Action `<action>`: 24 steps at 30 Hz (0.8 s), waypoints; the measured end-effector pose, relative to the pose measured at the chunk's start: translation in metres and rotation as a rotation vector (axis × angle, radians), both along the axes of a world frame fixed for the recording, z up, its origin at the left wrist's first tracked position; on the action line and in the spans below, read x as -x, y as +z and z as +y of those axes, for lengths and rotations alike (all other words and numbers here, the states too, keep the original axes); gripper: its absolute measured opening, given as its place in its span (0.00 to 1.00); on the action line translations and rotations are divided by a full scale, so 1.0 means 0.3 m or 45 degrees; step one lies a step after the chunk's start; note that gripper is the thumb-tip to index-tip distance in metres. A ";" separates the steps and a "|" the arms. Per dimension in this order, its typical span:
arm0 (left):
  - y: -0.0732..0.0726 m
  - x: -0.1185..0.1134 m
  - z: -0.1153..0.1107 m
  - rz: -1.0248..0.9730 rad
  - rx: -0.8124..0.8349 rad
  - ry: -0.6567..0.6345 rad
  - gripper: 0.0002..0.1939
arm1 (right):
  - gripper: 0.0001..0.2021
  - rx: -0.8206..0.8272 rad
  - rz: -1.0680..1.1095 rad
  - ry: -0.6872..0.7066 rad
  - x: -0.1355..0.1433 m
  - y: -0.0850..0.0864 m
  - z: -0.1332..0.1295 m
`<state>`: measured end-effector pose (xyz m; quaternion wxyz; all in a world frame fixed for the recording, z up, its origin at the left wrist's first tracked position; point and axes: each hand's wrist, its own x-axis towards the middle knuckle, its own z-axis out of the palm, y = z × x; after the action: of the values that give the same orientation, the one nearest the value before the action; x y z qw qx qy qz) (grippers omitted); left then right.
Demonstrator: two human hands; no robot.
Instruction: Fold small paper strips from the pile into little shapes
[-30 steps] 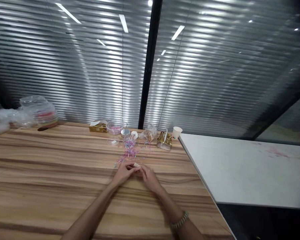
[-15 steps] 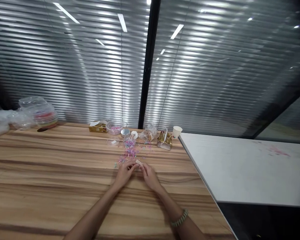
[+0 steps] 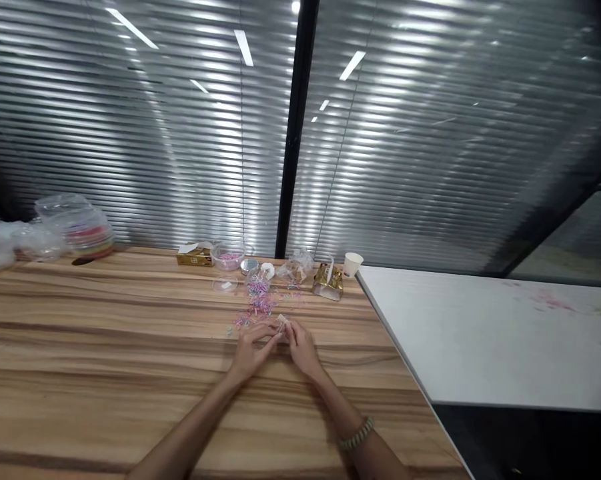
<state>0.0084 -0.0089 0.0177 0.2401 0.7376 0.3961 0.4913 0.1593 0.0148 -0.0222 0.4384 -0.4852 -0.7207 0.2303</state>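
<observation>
Your left hand (image 3: 250, 350) and right hand (image 3: 303, 348) meet on the wooden table (image 3: 105, 347), fingertips pinched together around a small pale piece (image 3: 281, 324) held between them; what it is, you cannot tell. Just beyond your fingers lies a scatter of pink and purple beads (image 3: 257, 303), mostly loose, so the work looks early. A clear bowl (image 3: 229, 256) stands farther back.
</observation>
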 end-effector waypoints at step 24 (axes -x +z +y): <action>-0.034 -0.014 0.050 -0.956 1.021 -0.312 0.15 | 0.09 -0.539 -0.663 0.042 -0.016 -0.011 -0.023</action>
<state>0.0125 0.0060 0.0075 0.6817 0.4037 0.3505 0.4995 0.1642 0.0078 -0.0255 0.3270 -0.4142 -0.8480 -0.0491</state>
